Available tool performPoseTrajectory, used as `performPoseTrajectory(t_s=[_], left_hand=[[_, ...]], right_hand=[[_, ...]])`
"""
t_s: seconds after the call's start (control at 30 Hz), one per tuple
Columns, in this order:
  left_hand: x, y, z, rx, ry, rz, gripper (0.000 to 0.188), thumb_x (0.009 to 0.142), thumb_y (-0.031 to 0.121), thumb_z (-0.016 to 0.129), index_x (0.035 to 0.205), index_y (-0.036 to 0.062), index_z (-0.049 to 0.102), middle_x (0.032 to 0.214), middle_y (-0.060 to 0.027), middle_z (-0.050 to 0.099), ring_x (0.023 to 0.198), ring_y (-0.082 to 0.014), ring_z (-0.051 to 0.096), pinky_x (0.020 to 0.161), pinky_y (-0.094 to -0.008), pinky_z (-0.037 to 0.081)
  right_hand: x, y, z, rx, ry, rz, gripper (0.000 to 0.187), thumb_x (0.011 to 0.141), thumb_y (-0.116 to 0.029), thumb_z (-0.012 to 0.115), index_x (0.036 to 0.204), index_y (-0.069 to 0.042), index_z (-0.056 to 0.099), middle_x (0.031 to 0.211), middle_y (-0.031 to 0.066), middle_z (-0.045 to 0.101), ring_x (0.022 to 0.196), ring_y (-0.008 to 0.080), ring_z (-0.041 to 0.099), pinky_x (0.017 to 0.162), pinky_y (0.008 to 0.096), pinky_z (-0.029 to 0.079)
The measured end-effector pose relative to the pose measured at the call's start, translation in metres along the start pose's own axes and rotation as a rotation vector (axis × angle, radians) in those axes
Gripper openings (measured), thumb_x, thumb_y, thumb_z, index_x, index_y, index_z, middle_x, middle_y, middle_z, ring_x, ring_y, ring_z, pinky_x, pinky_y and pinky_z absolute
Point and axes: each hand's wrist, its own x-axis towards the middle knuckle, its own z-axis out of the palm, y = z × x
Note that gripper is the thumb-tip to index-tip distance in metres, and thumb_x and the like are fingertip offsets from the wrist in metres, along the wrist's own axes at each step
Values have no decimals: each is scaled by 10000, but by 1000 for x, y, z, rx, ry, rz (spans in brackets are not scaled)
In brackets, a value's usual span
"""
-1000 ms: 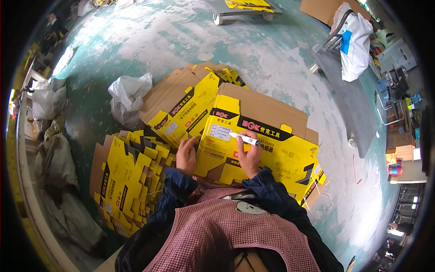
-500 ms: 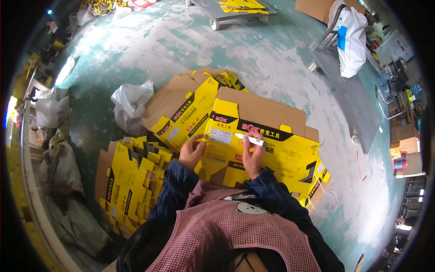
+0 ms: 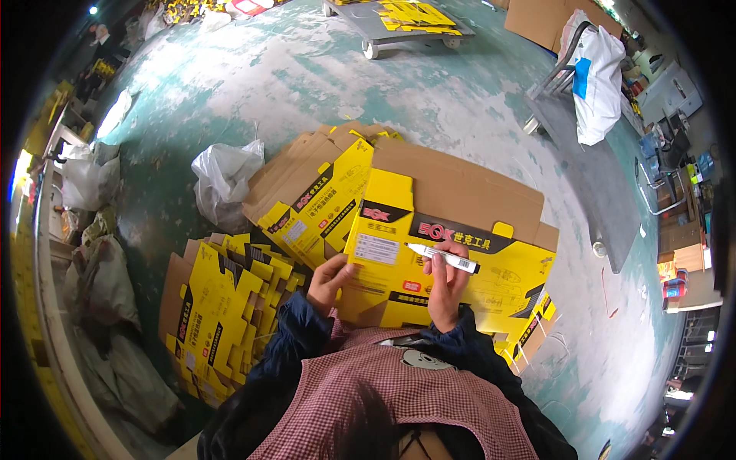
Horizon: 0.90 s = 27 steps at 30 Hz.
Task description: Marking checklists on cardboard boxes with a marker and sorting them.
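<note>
A flat, unfolded yellow cardboard carton [image 3: 491, 272] with black bands and a brown flap lies in front of me on a pile of similar ones. My left hand [image 3: 328, 282] pinches its left edge, thumb on top. Between the fingers of my right hand [image 3: 447, 290] is a white marker pen [image 3: 460, 262] with a black end. Its tip points left, close to the right edge of a white printed label [image 3: 376, 249] on the carton. Whether the tip touches the cardboard I cannot tell.
More flat cartons [image 3: 322, 195] fan out behind, and another stack [image 3: 207, 299] lies at the left. A clear plastic bag [image 3: 224, 176] sits beyond them. A wheeled cart [image 3: 360, 27] stands far off; a grey platform trolley [image 3: 594, 176] with a white sack [image 3: 598, 88] is at right.
The carton appears larger and slightly farther right in view. My right hand has shifted right and a little down with the marker pen. My left hand keeps its hold on the edge.
</note>
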Motion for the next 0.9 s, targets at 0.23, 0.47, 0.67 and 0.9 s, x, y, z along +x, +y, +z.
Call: performPoseTrajectory(t_s=[0.23,0.47,0.67,0.9], left_hand=[[24,27,-57,-331,562,386,331,977,147,511,1275,4,525,1177,-79,621,1016,-192,607,869,-307,483],[74,-4,-168,-476,687,651,427,971,89,510,1390,67,434,1223,-88,602,1022,-194,610,835,-352,526],[94,-86,-229,106,1116,336,499,900,44,570,1379,53,429,1051,-141,650,887,-206,630,767,-343,517],[68,-85,-80,227,500,94,349,897,-13,521,1244,17,544,979,-51,580,871,-105,534,721,-235,452]], right_hand=[[-1,-10,6,52,-75,-27,191,929,-85,564,1085,-46,460,908,66,541,748,85,514,690,217,446],[-1,3,1,-33,-52,-2,168,933,-91,560,1069,-45,474,940,56,536,771,79,516,705,219,449],[2,25,4,-122,-32,-30,129,944,-76,542,1054,-31,492,884,43,539,769,95,507,712,229,437],[16,69,-6,-502,18,-85,134,903,-129,616,970,-27,561,858,67,617,731,139,576,646,278,458]])
